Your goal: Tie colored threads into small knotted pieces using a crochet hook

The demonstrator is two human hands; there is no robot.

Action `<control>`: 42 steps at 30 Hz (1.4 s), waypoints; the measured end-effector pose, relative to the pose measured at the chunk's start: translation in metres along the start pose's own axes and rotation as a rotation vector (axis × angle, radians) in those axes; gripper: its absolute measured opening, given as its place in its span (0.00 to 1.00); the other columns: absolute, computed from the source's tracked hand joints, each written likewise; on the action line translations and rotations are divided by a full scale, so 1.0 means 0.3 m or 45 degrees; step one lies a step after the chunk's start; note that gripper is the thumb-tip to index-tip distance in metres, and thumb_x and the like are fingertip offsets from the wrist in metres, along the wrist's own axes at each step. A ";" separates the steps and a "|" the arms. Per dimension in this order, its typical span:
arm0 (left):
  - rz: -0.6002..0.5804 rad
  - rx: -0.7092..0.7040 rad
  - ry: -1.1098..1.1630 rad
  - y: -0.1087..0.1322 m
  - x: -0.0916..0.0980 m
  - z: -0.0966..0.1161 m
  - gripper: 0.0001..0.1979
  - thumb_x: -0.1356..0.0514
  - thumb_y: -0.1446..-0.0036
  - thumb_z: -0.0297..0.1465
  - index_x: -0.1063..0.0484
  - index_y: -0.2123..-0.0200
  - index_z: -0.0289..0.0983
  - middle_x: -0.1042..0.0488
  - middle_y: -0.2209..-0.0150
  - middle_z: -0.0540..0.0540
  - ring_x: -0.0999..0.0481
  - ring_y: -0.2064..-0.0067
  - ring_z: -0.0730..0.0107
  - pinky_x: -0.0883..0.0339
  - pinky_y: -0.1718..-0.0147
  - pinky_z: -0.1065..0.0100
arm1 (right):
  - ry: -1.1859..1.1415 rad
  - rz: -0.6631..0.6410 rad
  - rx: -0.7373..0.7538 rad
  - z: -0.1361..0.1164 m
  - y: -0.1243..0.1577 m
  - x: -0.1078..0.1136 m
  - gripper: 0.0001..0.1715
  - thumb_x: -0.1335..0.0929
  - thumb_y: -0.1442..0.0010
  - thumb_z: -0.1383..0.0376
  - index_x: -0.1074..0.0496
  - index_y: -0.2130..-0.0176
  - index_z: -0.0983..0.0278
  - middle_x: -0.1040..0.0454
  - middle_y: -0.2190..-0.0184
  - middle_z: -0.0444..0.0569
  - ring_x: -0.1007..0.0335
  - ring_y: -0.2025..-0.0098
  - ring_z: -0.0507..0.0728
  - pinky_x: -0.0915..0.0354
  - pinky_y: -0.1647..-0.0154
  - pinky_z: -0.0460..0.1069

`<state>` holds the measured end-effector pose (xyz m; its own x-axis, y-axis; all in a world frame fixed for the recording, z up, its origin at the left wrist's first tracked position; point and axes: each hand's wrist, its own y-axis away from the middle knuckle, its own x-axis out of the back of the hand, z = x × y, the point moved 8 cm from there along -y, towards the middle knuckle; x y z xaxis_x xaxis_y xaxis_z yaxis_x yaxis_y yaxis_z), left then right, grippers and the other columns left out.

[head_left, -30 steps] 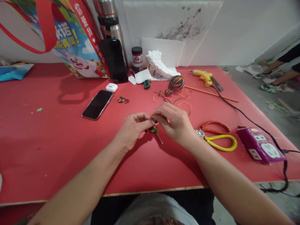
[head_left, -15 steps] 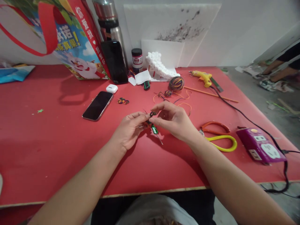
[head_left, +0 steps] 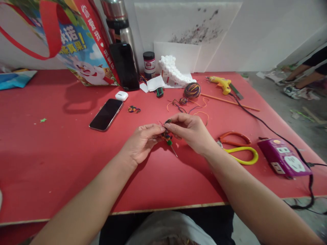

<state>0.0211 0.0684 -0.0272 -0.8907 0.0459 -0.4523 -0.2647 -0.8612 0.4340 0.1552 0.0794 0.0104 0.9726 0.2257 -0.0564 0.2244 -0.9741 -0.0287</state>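
Note:
Both my hands meet over the red table, fingertips almost touching. My left hand (head_left: 143, 139) is closed, thumb and forefinger pinching a small knotted piece of multicoloured cord (head_left: 167, 136). My right hand (head_left: 190, 129) pinches a dark end of the same cord piece from the other side. Below the fingers a green-handled tool with a thin metal shaft (head_left: 174, 150) points down to the right; its upper part is hidden. A ball of multicoloured cord (head_left: 192, 90) lies behind my hands, with loose strands by it. Another small knotted cord piece (head_left: 134, 109) rests at the back left.
Scissors (head_left: 238, 148) with red and yellow handles and a purple power strip (head_left: 284, 158) lie at right. A yellow glue gun (head_left: 221, 83) is behind them. At left are a phone (head_left: 106, 115), an earphone case (head_left: 121, 96) and a gift bag (head_left: 87, 64). A person's legs show far right.
My fingers have shifted around the cord piece. More orange and purple cord now shows below them, covering much of the green handle. The forearms stay nearly in place.

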 end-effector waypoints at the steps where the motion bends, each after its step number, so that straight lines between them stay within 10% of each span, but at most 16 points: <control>1: -0.002 0.008 0.006 0.001 0.000 -0.001 0.09 0.25 0.60 0.29 0.22 0.79 0.34 0.24 0.74 0.49 0.25 0.67 0.72 0.31 0.62 0.67 | -0.010 0.008 -0.004 0.003 0.000 0.000 0.17 0.22 0.46 0.54 0.25 0.68 0.64 0.31 0.78 0.40 0.40 0.76 0.48 0.41 0.74 0.47; 25: -0.121 -0.131 -0.210 0.015 -0.040 0.012 0.09 0.29 0.49 0.31 0.25 0.75 0.34 0.21 0.72 0.45 0.23 0.71 0.69 0.28 0.68 0.66 | -0.420 0.171 -0.176 0.043 -0.004 0.029 0.20 0.20 0.54 0.56 0.28 0.74 0.63 0.40 0.84 0.35 0.51 0.81 0.45 0.52 0.79 0.45; 42: 0.103 -0.325 -0.375 0.027 -0.005 0.064 0.10 0.28 0.51 0.33 0.25 0.74 0.36 0.25 0.74 0.50 0.27 0.70 0.74 0.32 0.68 0.71 | -0.086 0.050 -0.163 0.031 0.004 0.011 0.22 0.18 0.53 0.54 0.23 0.65 0.64 0.26 0.74 0.42 0.35 0.76 0.49 0.40 0.74 0.47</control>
<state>0.0133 0.0710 -0.0079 -0.9826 0.0838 -0.1655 -0.1218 -0.9645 0.2345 0.1581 0.0791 0.0007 0.9754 0.1839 -0.1219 0.1966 -0.9751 0.1024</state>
